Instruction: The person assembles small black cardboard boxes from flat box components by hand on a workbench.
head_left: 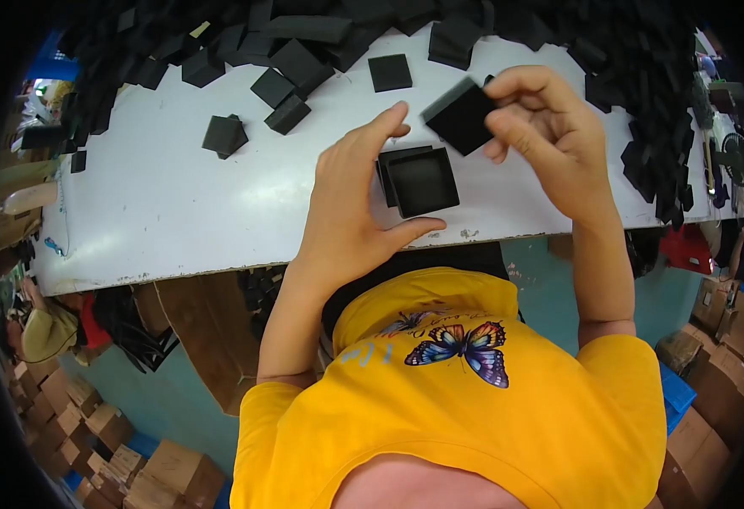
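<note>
My right hand (550,136) is raised above the table with a black square box (460,117) pinched at its right edge between thumb and fingers. Just below it, an open black box (423,182) shows its hollow inside, with another dark piece peeking out along its left side. Around the left of that open box curves my left hand (357,191), thumb and fingers spread wide apart with nothing gripped. A flat black square (390,73) lies on the table beyond my left fingertips.
The white table (160,212) carries a heap of black boxes (304,34) along its far side and another pile (652,161) at the right. A small black box (224,136) sits on the left. Cardboard cartons (173,475) are stacked on the floor.
</note>
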{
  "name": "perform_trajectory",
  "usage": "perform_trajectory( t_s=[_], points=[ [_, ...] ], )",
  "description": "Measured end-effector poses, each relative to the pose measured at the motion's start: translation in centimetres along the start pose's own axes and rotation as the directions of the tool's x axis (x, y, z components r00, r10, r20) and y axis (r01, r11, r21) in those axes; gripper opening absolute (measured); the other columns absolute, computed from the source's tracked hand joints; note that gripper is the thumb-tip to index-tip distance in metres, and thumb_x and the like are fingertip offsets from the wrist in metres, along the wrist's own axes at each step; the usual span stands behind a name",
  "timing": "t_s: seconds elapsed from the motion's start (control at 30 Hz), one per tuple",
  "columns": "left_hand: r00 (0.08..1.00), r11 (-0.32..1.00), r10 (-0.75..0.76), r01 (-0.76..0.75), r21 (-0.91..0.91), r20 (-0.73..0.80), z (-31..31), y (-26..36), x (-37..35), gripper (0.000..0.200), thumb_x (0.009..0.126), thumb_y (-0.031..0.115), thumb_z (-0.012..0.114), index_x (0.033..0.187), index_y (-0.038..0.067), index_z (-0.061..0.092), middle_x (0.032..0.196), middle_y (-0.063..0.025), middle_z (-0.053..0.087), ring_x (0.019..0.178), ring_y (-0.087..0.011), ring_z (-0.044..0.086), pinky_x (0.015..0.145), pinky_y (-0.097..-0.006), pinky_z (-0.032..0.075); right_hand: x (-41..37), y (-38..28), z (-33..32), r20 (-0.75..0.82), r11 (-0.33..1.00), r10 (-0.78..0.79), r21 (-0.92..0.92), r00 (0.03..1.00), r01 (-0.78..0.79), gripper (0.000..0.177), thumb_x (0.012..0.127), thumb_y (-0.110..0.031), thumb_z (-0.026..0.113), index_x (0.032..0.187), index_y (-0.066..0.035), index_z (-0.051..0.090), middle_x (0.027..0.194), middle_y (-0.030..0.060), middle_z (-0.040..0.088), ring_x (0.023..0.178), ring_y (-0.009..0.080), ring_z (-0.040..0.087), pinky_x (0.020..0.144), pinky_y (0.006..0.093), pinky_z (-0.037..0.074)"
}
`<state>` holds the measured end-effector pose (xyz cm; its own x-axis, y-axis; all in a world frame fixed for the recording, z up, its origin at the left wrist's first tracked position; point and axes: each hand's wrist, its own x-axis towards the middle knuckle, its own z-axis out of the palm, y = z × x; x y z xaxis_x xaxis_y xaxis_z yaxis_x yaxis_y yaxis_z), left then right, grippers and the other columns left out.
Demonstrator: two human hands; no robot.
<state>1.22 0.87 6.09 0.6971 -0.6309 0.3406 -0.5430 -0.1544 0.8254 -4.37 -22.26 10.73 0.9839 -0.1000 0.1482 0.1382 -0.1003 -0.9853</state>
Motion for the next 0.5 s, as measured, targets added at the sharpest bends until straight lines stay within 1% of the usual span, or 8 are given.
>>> perform_trajectory(
  t_s=[0.03, 0.13, 0.17, 0.23, 0.27, 0.37, 0.47, 0.5],
  points=[
    [1.000, 1.000, -0.005, 0.005, -0.006, -0.011, 0.0, 0.1, -0.3, 0.106, 0.063, 0.015, 0.095, 0.153, 0.011, 0.040, 0.134, -0.0100, 0.060, 0.124, -0.0311, 0.057, 0.106, -0.0413, 0.043, -0.1, -0.3, 0.5, 0.044, 0.999, 0.013, 0.030, 0.999, -0.015, 0.025, 0.096, -0.001, 0.066, 0.121, -0.002, 0.062, 0.096, 0.0030, 0.066, 0.075, 0.0068, 0.065, 0.064, 0.0200, 0.051],
    [0.998, 0.997, -0.047, 0.044, -0.066, -0.043, 1.0, -1.5, -1.6, 0.103, 0.066, 0.012, 0.093, 0.153, 0.009, 0.038, 0.132, -0.0119, 0.061, 0.122, -0.0305, 0.060, 0.103, -0.0393, 0.048, 0.6, -1.1, 1.1, 0.214, 0.992, 0.080, -0.116, 0.974, -0.056, 0.020, 0.094, 0.000, 0.068, 0.114, -0.001, 0.068, 0.096, 0.0029, 0.065, 0.078, 0.0083, 0.066, 0.065, 0.0207, 0.051],
    [0.998, 0.994, -0.047, 0.043, -0.097, -0.044, 1.2, -1.8, -1.9, 0.104, 0.067, 0.010, 0.093, 0.154, 0.008, 0.036, 0.131, -0.0133, 0.060, 0.121, -0.0292, 0.060, 0.105, -0.0402, 0.047, 1.0, -0.8, 1.4, 0.219, 0.978, 0.020, -0.207, 0.975, 0.027, 0.017, 0.091, 0.001, 0.070, 0.108, -0.003, 0.071, 0.092, 0.0036, 0.064, 0.075, 0.0102, 0.064, 0.063, 0.0227, 0.050],
    [0.998, 0.987, -0.047, 0.038, -0.156, -0.053, 1.4, -2.0, -2.1, 0.105, 0.068, 0.007, 0.093, 0.154, 0.005, 0.033, 0.131, -0.0161, 0.059, 0.121, -0.0264, 0.059, 0.108, -0.0419, 0.044, 1.4, -0.2, 1.2, 0.306, 0.939, -0.126, -0.271, 0.943, 0.214, 0.020, 0.090, 0.000, 0.071, 0.109, -0.005, 0.072, 0.090, 0.0054, 0.063, 0.075, 0.0128, 0.064, 0.061, 0.0246, 0.049],
    [0.997, 0.989, -0.025, 0.015, -0.147, -0.068, 1.5, -2.1, -2.2, 0.104, 0.069, 0.005, 0.092, 0.154, 0.005, 0.032, 0.131, -0.0160, 0.059, 0.120, -0.0268, 0.059, 0.108, -0.0421, 0.044, 1.5, 0.2, 1.4, 0.354, 0.907, -0.195, -0.289, 0.915, 0.305, 0.021, 0.089, -0.001, 0.071, 0.110, -0.005, 0.072, 0.089, 0.0062, 0.062, 0.074, 0.0142, 0.063, 0.061, 0.0256, 0.049],
    [0.997, 0.996, 0.038, -0.044, -0.073, -0.074, 1.3, -2.3, -2.2, 0.099, 0.070, 0.002, 0.091, 0.151, 0.005, 0.034, 0.132, -0.0162, 0.058, 0.120, -0.0285, 0.059, 0.106, -0.0413, 0.045, 1.0, 0.3, 2.6, 0.265, 0.880, -0.165, -0.395, 0.950, 0.263, 0.021, 0.087, -0.002, 0.072, 0.107, -0.007, 0.071, 0.087, 0.0075, 0.059, 0.074, 0.0175, 0.061, 0.061, 0.0288, 0.047],
    [0.975, 0.990, 0.120, -0.131, -0.052, -0.185, 2.1, -2.8, -2.0, 0.082, 0.068, 0.004, 0.090, 0.140, 0.006, 0.051, 0.124, -0.0188, 0.063, 0.113, -0.0344, 0.063, 0.097, -0.0397, 0.051, 0.0, 1.5, 4.8, 0.026, 0.886, -0.157, -0.438, 0.987, 0.152, 0.021, 0.083, -0.003, 0.071, 0.104, -0.006, 0.069, 0.087, 0.0076, 0.057, 0.073, 0.0194, 0.059, 0.063, 0.0306, 0.046],
    [0.980, 0.993, 0.098, -0.107, -0.047, -0.171, 1.9, -2.1, -1.6, 0.072, 0.067, 0.003, 0.090, 0.132, 0.006, 0.058, 0.122, -0.0180, 0.063, 0.111, -0.0350, 0.063, 0.095, -0.0398, 0.052, -0.2, 1.8, 5.3, -0.010, 0.912, -0.087, -0.404, 0.996, 0.076, 0.020, 0.083, -0.002, 0.070, 0.102, -0.006, 0.068, 0.087, 0.0076, 0.057, 0.073, 0.0195, 0.059, 0.063, 0.0311, 0.047]
  ],
)
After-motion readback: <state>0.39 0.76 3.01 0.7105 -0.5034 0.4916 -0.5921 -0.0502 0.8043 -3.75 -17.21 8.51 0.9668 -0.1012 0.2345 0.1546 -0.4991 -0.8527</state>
